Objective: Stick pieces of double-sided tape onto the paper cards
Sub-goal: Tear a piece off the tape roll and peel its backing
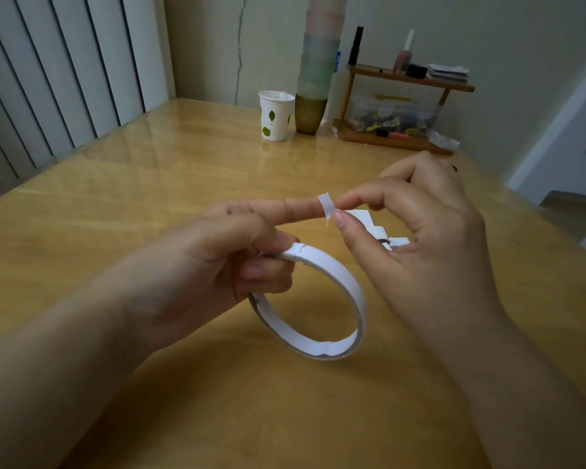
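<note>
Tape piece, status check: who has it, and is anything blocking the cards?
Left hand grips tape roll, index finger out. Right hand pinches tape piece at that fingertip. Paper cards lie behind right hand, partly hidden. No tape on them visible.

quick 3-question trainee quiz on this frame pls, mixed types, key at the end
1. True or false: the small torn white piece of tape sits on the tip of the left hand's index finger.
2. Which hand holds the white ring-shaped roll of double-sided tape? A) left B) right C) neither
3. Fill in: the white paper cup with green leaf prints stands on the glossy wooden table beside a tall ____-based tumbler.

Key: 1 true, and the right hand pinches it. 2 A. 3 gold.
</note>
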